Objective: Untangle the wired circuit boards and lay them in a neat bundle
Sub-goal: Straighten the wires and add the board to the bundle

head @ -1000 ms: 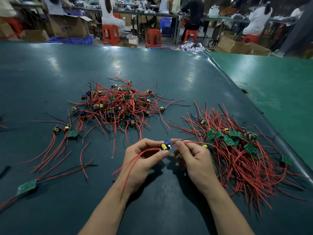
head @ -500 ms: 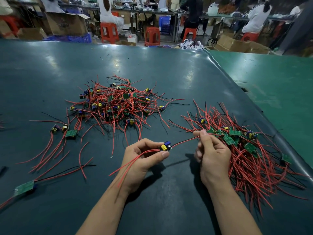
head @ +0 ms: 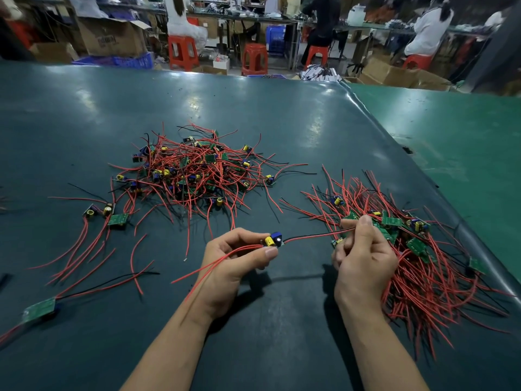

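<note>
Near the front edge of the dark teal rubber-covered table (head: 84,114), at its middle, two bare hands hold one small circuit board with a yellow capacitor and a blue component (head: 273,240) just above the surface. The left hand (head: 234,263) pinches that board between thumb and curled fingers; two red wires (head: 214,266) run from the board back across its palm and trail toward the front edge. The right hand (head: 363,255) has its fingers curled, thumb and forefinger pinching the far end of a black and red wire pair (head: 315,236) that stretches taut from the board to the right.

Under and beyond the right hand, by the table's right edge, lies the loosely aligned bundle of green boards with long red leads (head: 423,263), the wires fanning toward the front right corner. Toward the table's centre, well apart from the hands, sits the tangled heap of red-wired boards with yellow and blue parts (head: 194,170). Near the left edge lie a few loose boards (head: 112,215) with red leads, and a single green board (head: 39,309) rests close to the front left corner.

Past the far edge stand red plastic stools (head: 183,52) and brown cardboard boxes (head: 112,38), with seated people (head: 428,29) at benches. A lighter green table (head: 465,142) adjoins on the right.
</note>
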`<state>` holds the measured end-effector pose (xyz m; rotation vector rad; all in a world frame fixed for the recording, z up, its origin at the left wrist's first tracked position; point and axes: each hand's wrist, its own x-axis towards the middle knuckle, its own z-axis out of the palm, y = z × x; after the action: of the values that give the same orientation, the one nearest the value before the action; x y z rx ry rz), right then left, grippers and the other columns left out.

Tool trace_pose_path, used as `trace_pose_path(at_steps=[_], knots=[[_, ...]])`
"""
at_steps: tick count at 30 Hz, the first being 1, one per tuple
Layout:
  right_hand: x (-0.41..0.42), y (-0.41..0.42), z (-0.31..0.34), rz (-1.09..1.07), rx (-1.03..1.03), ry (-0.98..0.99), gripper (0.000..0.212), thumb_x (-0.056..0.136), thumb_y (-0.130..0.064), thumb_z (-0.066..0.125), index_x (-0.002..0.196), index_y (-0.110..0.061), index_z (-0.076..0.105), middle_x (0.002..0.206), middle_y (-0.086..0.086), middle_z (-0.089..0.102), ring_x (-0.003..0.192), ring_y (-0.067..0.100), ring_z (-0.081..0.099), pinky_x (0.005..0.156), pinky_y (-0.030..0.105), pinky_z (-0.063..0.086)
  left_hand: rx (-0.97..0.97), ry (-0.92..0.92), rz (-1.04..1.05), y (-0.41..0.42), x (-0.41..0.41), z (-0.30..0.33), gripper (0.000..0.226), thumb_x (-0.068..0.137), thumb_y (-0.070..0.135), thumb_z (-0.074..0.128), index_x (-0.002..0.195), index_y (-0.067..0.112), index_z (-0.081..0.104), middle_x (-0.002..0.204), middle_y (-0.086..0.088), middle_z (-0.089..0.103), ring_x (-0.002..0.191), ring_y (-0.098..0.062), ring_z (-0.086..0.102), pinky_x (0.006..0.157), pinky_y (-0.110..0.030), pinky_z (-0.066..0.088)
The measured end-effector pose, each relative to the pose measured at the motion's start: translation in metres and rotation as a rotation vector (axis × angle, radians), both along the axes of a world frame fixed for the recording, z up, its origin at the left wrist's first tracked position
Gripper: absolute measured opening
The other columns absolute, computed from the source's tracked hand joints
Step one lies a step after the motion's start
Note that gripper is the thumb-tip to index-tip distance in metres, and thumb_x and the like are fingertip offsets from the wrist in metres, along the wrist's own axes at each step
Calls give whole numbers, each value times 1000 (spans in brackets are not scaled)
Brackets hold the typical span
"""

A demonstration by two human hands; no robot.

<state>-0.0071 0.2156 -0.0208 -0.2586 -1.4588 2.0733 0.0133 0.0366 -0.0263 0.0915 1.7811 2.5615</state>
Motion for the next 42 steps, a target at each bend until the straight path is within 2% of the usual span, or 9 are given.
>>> trace_pose_path(at_steps=[3, 8, 17, 23, 26, 31, 34, 38, 42], knots=[[5, -8, 0, 201, -54, -50, 31, 92, -47, 58, 88, -18, 69, 57, -8, 50, 37, 8, 40, 36, 16, 29, 109, -26, 86, 1, -3, 1, 27, 55, 22, 86, 80, 17, 76, 77, -3, 71, 62, -12, 57, 62, -18, 48], [14, -16, 0, 485, 316, -123, 24, 84, -37, 63, 86, -19, 78, 55, -3, 53, 39, 10, 44, 37, 17, 32, -98, 44, 57, 6, 4, 0, 24, 65, 13, 85, 87, 15, 76, 85, -4, 75, 76, -11, 69, 66, -16, 50], [1, -5, 3, 310, 17, -121, 27, 95, -16, 60, 75, -16, 77, 57, -3, 55, 38, 6, 40, 36, 16, 29, 29, -16, 53, 1, -1, -1, 29, 55, 23, 87, 81, 16, 76, 75, -4, 70, 64, -13, 59, 62, -18, 48], [-2, 4, 3, 122, -139, -66, 30, 100, -18, 54, 74, -12, 68, 54, -3, 52, 37, 6, 40, 36, 16, 29, 229, -66, 171, -1, -6, 4, 24, 61, 1, 80, 81, 11, 74, 67, -4, 65, 56, -13, 52, 57, -17, 46], [-1, 5, 2, 87, -75, -87, 30, 101, -22, 52, 76, -11, 63, 54, -5, 51, 37, 7, 41, 35, 17, 30, 374, -90, 265, -2, -7, 6, 16, 68, 7, 69, 84, 11, 70, 70, -1, 67, 60, -11, 56, 61, -18, 48], [9, -12, -5, 206, 145, -59, 34, 101, -28, 51, 74, -18, 68, 54, -4, 51, 39, 10, 43, 36, 19, 33, 448, -88, 243, -3, -7, 9, 14, 70, 9, 67, 63, 18, 58, 99, -9, 74, 91, -15, 71, 76, -21, 55], [4, -6, -4, 159, 55, -143, 34, 102, -25, 51, 73, -14, 66, 52, -6, 49, 38, 9, 42, 37, 19, 29, 563, -123, 176, -10, -4, 9, 32, 64, 23, 80, 77, 18, 51, 76, -3, 70, 66, -12, 68, 63, -21, 55], [3, 0, -3, 212, -36, -152, 30, 100, -19, 53, 74, -13, 68, 51, -5, 47, 38, 8, 39, 37, 19, 27, 380, -85, 84, -2, -3, 9, 65, 41, 48, 95, 75, 13, 53, 57, -2, 55, 40, -9, 45, 44, -20, 43], [13, -8, -2, 578, 194, -215, 30, 85, -42, 64, 83, -15, 77, 51, -5, 48, 38, 6, 35, 37, 16, 25, 32, -29, 51, 6, -1, 4, 33, 59, 42, 87, 66, 19, 65, 52, -2, 56, 35, -9, 41, 36, -14, 33]])
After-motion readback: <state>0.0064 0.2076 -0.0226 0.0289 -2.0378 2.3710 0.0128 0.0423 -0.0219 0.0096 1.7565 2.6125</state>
